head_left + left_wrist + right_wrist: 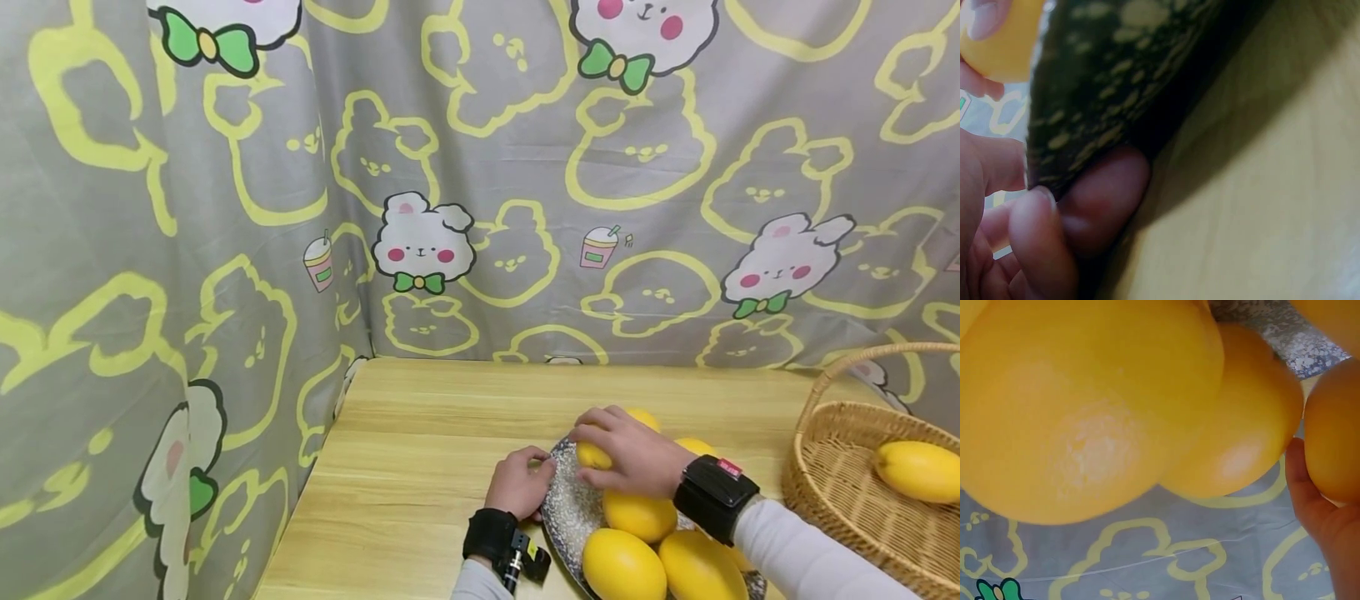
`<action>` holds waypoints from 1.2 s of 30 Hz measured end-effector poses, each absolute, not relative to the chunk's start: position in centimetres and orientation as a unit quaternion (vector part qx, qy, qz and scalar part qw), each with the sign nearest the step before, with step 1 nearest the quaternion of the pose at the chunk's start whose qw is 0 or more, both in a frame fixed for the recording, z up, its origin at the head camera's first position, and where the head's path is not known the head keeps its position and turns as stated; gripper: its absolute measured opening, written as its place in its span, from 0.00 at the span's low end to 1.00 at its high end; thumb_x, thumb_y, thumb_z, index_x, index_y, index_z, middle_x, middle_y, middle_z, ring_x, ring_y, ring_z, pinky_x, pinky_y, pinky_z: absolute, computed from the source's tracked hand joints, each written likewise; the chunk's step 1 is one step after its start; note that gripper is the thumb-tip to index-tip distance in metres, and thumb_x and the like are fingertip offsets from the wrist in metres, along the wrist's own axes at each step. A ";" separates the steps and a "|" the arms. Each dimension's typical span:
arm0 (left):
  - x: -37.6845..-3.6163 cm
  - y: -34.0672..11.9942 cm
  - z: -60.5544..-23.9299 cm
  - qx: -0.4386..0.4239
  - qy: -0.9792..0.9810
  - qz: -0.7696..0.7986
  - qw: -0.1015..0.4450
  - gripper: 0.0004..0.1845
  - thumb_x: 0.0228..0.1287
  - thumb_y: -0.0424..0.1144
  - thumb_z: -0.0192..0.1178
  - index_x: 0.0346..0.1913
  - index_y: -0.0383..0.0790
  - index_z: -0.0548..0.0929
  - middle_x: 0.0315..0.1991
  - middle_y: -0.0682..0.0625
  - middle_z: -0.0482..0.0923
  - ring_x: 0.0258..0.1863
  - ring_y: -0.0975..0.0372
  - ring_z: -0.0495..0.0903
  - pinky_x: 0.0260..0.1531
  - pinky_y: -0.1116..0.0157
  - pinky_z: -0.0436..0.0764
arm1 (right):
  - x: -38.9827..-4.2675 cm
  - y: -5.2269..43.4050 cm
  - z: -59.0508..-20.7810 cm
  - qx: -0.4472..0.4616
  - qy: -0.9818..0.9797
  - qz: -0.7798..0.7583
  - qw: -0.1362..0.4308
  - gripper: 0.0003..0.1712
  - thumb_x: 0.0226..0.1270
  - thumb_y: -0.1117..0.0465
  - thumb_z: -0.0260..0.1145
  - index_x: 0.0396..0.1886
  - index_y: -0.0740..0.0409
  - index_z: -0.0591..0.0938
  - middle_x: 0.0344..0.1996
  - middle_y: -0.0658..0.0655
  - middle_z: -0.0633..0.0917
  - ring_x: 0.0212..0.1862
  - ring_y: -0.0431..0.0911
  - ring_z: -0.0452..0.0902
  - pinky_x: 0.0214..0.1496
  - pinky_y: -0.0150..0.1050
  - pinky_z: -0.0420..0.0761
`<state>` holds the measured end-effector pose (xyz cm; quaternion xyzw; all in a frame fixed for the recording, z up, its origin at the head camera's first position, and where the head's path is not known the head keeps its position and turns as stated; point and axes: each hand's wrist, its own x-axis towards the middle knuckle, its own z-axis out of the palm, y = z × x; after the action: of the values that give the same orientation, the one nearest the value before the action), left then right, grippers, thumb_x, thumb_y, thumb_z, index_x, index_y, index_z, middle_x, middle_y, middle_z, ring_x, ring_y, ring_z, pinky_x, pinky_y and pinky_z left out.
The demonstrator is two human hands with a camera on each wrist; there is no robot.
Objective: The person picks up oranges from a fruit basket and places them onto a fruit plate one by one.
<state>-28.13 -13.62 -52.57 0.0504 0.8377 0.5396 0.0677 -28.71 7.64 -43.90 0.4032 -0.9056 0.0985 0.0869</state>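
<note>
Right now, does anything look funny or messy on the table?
Nothing is spilled or broken. The speckled plate hangs a little past the table's near edge, pinched by the left hand; the right hand grips a lemon.

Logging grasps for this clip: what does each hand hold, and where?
Right hand grips a smooth yellow oval fruit from above; left hand pinches the speckled grey plate at its left rim.

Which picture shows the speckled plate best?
The head view: the plate lies on the table, fruit on top, the left hand pinching its rim. The left wrist view shows only its dark rim up close, pinched by fingers. The right wrist view shows just a speckled corner.
</note>
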 end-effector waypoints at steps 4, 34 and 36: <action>-28.1 -13.5 -52.6 0.052 0.838 0.538 0.069 0.15 0.75 0.48 0.59 0.54 0.44 0.87 0.12 0.56 0.74 0.03 0.69 0.68 0.07 0.69 0.74 | -28.8 7.7 -44.2 0.398 -0.909 0.095 0.072 0.22 0.71 0.46 0.70 0.60 0.47 0.83 0.57 0.51 0.82 0.58 0.50 0.78 0.58 0.50 0.84; -28.2 -13.4 -52.4 0.053 0.837 0.538 0.081 0.16 0.76 0.49 0.58 0.56 0.44 0.86 0.13 0.56 0.75 0.04 0.68 0.69 0.07 0.69 0.75 | -29.8 6.2 -45.9 0.378 -0.922 0.082 -0.010 0.23 0.70 0.46 0.70 0.59 0.48 0.83 0.55 0.54 0.82 0.55 0.54 0.79 0.61 0.56 0.81; -28.3 -13.5 -52.4 0.053 0.837 0.537 0.084 0.16 0.76 0.49 0.58 0.56 0.45 0.86 0.13 0.56 0.76 0.04 0.68 0.70 0.07 0.69 0.75 | -29.7 5.9 -46.0 0.375 -0.924 0.082 -0.007 0.23 0.69 0.47 0.71 0.59 0.49 0.83 0.54 0.54 0.82 0.55 0.54 0.78 0.60 0.55 0.81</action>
<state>-28.28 -13.54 -52.40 0.0525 0.8374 0.5374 0.0843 -29.72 5.91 -45.96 0.3746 -0.9235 0.0821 -0.0073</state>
